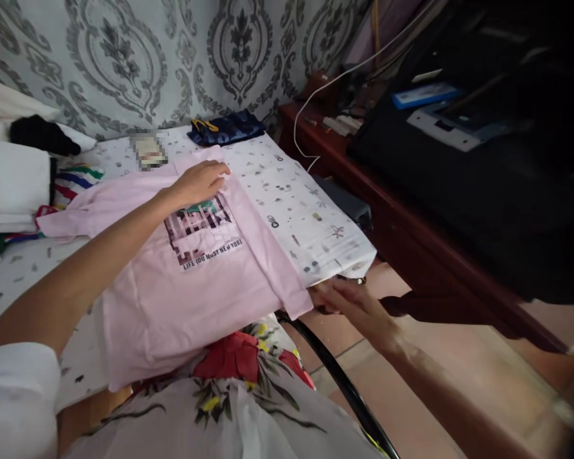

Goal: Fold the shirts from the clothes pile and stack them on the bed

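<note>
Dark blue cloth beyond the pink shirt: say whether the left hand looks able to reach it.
Probably yes: the left hand is on the pink shirt, and only the shirt's edge and patterned sheet seemingly separate it from the dark blue cloth.

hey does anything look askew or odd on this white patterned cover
Yes: the pink shirt lies lopsided, one sleeve spread toward the picture's left, the other apparently folded down the opposite side. Also, a small item on the cover, just beyond the shirt, is pixelated, so I can't identify it. No spill shows.
</note>
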`<state>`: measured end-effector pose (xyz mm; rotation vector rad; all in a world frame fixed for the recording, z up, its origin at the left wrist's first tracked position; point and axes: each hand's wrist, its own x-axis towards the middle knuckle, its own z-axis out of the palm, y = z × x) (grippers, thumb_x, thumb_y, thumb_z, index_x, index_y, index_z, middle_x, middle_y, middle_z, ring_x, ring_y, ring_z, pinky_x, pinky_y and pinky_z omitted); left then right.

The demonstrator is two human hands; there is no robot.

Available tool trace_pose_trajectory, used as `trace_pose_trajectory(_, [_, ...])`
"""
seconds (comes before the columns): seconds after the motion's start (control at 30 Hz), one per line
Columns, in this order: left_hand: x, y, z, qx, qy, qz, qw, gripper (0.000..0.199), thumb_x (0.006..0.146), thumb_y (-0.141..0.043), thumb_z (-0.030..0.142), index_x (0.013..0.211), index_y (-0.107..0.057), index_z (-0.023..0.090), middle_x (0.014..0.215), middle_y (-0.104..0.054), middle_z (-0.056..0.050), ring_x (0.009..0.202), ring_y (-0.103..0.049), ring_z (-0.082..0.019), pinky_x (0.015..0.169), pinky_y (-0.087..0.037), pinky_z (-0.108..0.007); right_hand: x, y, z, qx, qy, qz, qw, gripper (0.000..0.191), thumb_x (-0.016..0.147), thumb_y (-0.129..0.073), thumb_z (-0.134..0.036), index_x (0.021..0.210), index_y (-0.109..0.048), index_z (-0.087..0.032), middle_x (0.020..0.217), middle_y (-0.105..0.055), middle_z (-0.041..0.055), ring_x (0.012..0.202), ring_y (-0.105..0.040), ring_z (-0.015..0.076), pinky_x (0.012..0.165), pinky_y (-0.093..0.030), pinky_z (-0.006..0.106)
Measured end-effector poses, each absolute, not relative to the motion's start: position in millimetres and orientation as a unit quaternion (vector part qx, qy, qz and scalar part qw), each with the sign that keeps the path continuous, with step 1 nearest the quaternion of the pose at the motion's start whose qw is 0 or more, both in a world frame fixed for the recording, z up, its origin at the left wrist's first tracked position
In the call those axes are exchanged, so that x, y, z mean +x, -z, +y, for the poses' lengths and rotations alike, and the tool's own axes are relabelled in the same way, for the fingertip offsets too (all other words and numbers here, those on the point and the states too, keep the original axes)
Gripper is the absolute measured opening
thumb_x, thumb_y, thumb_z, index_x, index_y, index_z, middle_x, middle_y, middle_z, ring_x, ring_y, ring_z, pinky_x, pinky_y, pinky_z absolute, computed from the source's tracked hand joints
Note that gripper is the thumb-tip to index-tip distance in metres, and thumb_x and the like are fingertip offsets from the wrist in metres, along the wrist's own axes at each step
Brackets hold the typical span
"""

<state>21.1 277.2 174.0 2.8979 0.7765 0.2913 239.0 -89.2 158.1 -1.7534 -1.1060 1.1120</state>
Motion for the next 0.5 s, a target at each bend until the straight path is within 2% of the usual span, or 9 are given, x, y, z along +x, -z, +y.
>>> trace_pose_trajectory(0.1, [44, -161, 272, 0.965, -0.093, 0.225, 0.093, 0.043, 0.097, -0.040, 0.036, 0.134, -0.051, 0.018, 0.134, -0.056, -0.013, 0.126, -0.051, -0.027, 0.107, -0.040, -0.042, 225, -137, -96, -0.638, -0.502, -0.391, 0.434, 0.040, 0.077, -0.073, -0.060, 0.091, -0.072, -0.023, 0.094, -0.070, 0.0045, 0.090, -0.062, 0.0210, 0.083, -0.052, 0.033])
trace_pose_trajectory(0.13, [50, -154, 271, 0.967, -0.090, 0.221, 0.094, 0.045, 0.097, -0.040, 0.037, 0.135, -0.051, 0.016, 0.136, -0.056, -0.014, 0.127, -0.050, -0.028, 0.109, -0.038, -0.043, 217, -131, -98, -0.610, -0.535, -0.364, 0.457, 0.039, 0.078, -0.073, -0.059, 0.095, -0.072, -0.023, 0.098, -0.070, 0.0044, 0.093, -0.063, 0.0214, 0.088, -0.051, 0.034])
trace_pose_trajectory(0.2, [57, -142, 270, 0.967, -0.096, 0.219, 0.086, 0.047, 0.098, -0.037, 0.037, 0.136, -0.051, 0.014, 0.136, -0.056, -0.015, 0.129, -0.049, -0.028, 0.111, -0.035, -0.044, 202, -121, -103, -0.567, -0.576, -0.290, 0.512, 0.035, 0.081, -0.071, -0.057, 0.091, -0.070, -0.024, 0.093, -0.070, 0.0028, 0.088, -0.063, 0.0201, 0.087, -0.051, 0.035])
trace_pose_trajectory(0.3, [59, -132, 270, 0.966, -0.113, 0.219, 0.076, 0.048, 0.100, -0.034, 0.037, 0.137, -0.051, 0.013, 0.138, -0.055, -0.015, 0.131, -0.047, -0.028, 0.113, -0.033, -0.045, 186, -115, -115, -0.572, -0.533, -0.216, 0.585, 0.031, 0.077, -0.077, -0.053, 0.078, -0.067, -0.023, 0.077, -0.066, -0.0004, 0.074, -0.059, 0.0165, 0.075, -0.050, 0.030])
trace_pose_trajectory(0.4, [57, -132, 271, 0.967, -0.109, 0.220, 0.071, 0.048, 0.100, -0.034, 0.037, 0.138, -0.051, 0.012, 0.139, -0.055, -0.015, 0.130, -0.048, -0.028, 0.112, -0.033, -0.044, 178, -117, -129, -0.621, -0.459, -0.254, 0.582, 0.032, 0.072, -0.082, -0.048, 0.070, -0.066, -0.021, 0.071, -0.063, -0.0005, 0.071, -0.056, 0.0156, 0.072, -0.048, 0.029])
trace_pose_trajectory(0.5, [56, -132, 272, 0.965, -0.110, 0.224, 0.075, 0.048, 0.101, -0.035, 0.037, 0.139, -0.051, 0.014, 0.138, -0.055, -0.013, 0.130, -0.048, -0.027, 0.112, -0.032, -0.043, 172, -118, -136, -0.645, -0.460, -0.249, 0.557, 0.036, 0.069, -0.084, -0.049, 0.065, -0.062, -0.020, 0.066, -0.064, 0.0004, 0.068, -0.057, 0.0163, 0.071, -0.048, 0.030])
